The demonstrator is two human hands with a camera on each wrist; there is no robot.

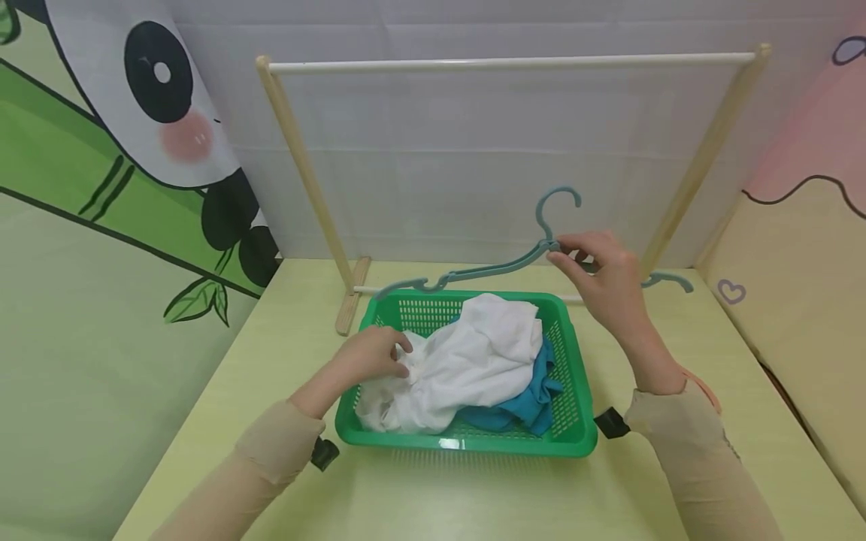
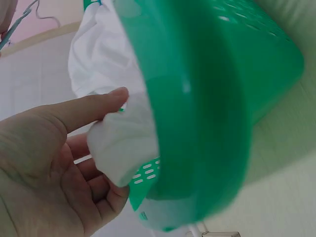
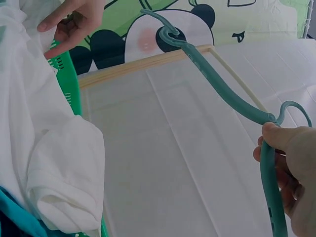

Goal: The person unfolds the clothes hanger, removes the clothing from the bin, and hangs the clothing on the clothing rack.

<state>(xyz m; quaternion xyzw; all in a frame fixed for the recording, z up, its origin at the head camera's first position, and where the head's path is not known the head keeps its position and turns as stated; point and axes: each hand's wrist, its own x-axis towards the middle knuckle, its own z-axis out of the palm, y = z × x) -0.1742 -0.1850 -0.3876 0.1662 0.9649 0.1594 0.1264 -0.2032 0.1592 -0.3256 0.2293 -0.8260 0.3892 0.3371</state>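
Note:
My right hand pinches a grey-green plastic hanger just below its hook, thumb and fingers on the neck. In the right wrist view one arm of the hanger slants up and away from the grip. The left hand is at the left side of a green basket, beside a white garment heaped inside. Its thumb and fingers are spread apart around a fold of white cloth in the left wrist view. Under the white garment lies a blue cloth.
Behind the basket stands a rack with wooden posts and a white top rail. The rack's wooden foot rests on the pale yellow table. Printed panels flank the table, a panda picture on the left.

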